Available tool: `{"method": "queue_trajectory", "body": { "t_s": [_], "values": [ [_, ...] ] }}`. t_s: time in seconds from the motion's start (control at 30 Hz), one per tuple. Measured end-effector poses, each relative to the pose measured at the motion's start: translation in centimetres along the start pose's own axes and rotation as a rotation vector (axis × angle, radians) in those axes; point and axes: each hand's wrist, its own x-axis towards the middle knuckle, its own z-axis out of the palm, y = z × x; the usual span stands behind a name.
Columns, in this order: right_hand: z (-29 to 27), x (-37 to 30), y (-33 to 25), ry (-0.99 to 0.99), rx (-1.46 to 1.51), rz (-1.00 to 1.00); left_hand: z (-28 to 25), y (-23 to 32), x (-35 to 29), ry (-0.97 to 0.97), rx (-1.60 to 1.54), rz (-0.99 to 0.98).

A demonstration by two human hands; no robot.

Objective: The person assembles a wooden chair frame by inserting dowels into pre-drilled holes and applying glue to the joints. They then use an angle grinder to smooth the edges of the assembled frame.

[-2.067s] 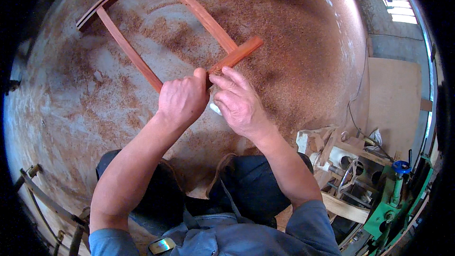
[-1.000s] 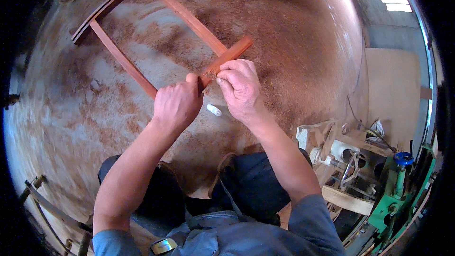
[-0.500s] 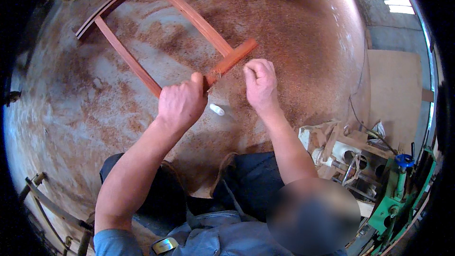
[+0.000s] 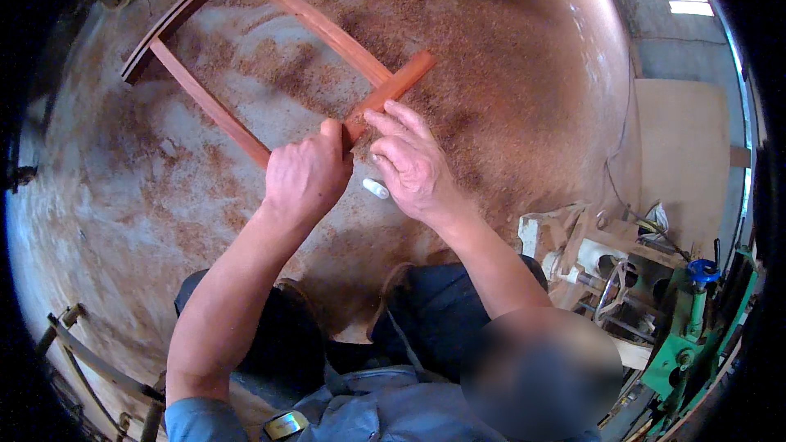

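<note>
Reddish wooden frame [image 4: 316, 21] and the two hands that work on it, the frame spanning the upper left to the centre of the view above a sawdust-strewn floor [image 4: 508, 168]. Upper left: a curved rail [image 4: 190, 10], from which a left bar [image 4: 210, 108] slants down toward the centre. Centre-left: the left hand [image 4: 307, 168], wrapped firmly about the near end of the crosspiece [image 4: 399, 84] and hiding the corner beneath. Centre: a small white bottle-like object [image 4: 376, 189] on the floor, just beside the right hand [image 4: 413, 165]. This hand is loosely spread, gripping nothing visible; its foremost fingertips appear to touch the crosspiece, where crumbs of sawdust lie. In judgement, good handling here calls for steady support from the left hand, light, even fingertip pressure, and care not to knock the white object. Lower right: a green machine [image 4: 673, 364] with a blue handwheel [image 4: 702, 271].
</note>
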Motion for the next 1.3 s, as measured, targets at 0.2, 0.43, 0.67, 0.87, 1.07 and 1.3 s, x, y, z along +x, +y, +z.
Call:
{"method": "queue_trajectory", "body": {
  "t_s": [0.2,0.43,0.67,0.87,1.07,1.3],
  "values": [
    [0.2,0.0,-0.1,0.008,-0.003,-0.008,0.0,0.3,-0.5,0.051,0.033,0.043],
    [0.4,-0.3,-0.6,-0.019,-0.013,-0.018,0.2,0.0,-0.6,0.100,0.052,0.056],
    [-0.4,-0.2,0.7,0.092,-0.005,0.027,-0.3,-0.1,-0.4,0.003,0.034,-0.014],
    [1.8,-4.9,8.1,0.122,-0.030,0.590,-0.4,-0.3,-0.4,0.009,-0.007,-0.008],
    [4.7,-7.5,9.2,-0.014,-0.037,0.742,-0.8,-0.5,-0.8,-0.008,-0.006,-0.059],
    [9.4,-17.6,14.1,-0.442,-0.341,0.878,-1.1,0.0,-0.4,-0.064,0.006,-0.079]
  ]
}}
